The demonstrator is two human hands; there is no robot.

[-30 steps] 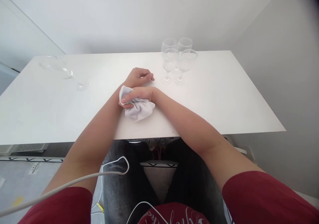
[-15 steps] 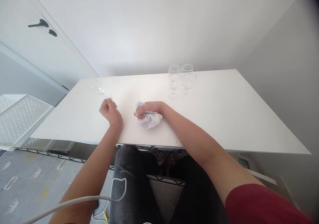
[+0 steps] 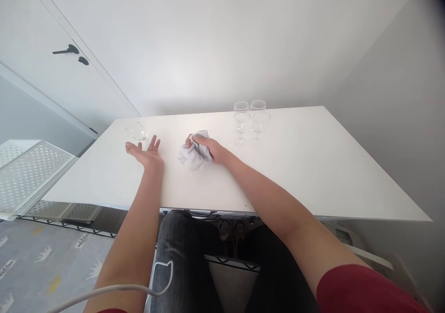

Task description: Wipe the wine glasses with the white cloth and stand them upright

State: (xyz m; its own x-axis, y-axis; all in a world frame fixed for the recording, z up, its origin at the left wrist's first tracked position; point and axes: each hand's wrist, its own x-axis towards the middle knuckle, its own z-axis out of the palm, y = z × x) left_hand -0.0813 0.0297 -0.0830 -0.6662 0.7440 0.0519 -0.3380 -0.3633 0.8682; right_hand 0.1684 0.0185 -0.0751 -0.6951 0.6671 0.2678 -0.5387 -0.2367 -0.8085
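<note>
My left hand [image 3: 145,151] is open, palm up with fingers spread, on the white table [image 3: 313,164]. Just beyond its fingers a clear wine glass [image 3: 136,130] lies on its side near the far left corner. My right hand [image 3: 205,147] is closed on a crumpled white cloth [image 3: 192,155] at the table's middle. Several upright wine glasses [image 3: 251,120] stand in a cluster behind and right of the cloth.
A white perforated rack [image 3: 28,174] stands left of the table. A white door with a dark handle [image 3: 67,51] is at the back left. A white cable [image 3: 114,290] runs over my lap. Walls close in behind and right.
My left hand has reached forward toward the lying glass and opened from a loose fist. My right hand carried the cloth a little farther onto the table.
</note>
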